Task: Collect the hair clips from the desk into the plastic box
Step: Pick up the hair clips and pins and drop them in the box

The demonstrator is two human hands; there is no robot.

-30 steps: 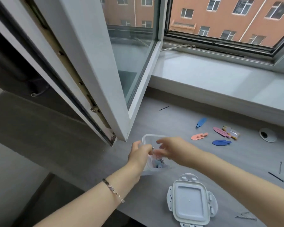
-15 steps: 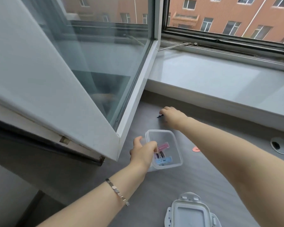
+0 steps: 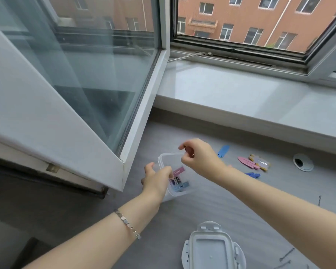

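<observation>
A clear plastic box (image 3: 184,192) stands on the grey desk with several clips inside, a pink one (image 3: 178,170) and a light blue one (image 3: 182,185) among them. My left hand (image 3: 157,179) grips the box's near left rim. My right hand (image 3: 199,156) hovers over the box's far rim, pinching a thin dark hair pin (image 3: 186,148) between thumb and fingers. On the desk to the right lie a blue clip (image 3: 223,150), a pink clip (image 3: 245,162), a yellow-edged clip (image 3: 260,162) and a dark blue clip (image 3: 252,174).
The open window sash (image 3: 136,121) juts over the desk just left of the box. The box's white lid (image 3: 211,249) lies near the front edge. Thin dark pins (image 3: 286,257) lie at the lower right, another (image 3: 319,199) farther right. A round cable grommet (image 3: 303,162) sits under the sill.
My right hand reached to the far dark pin by the sill, picked it up, and has come back over the box. My left hand stayed on the box.
</observation>
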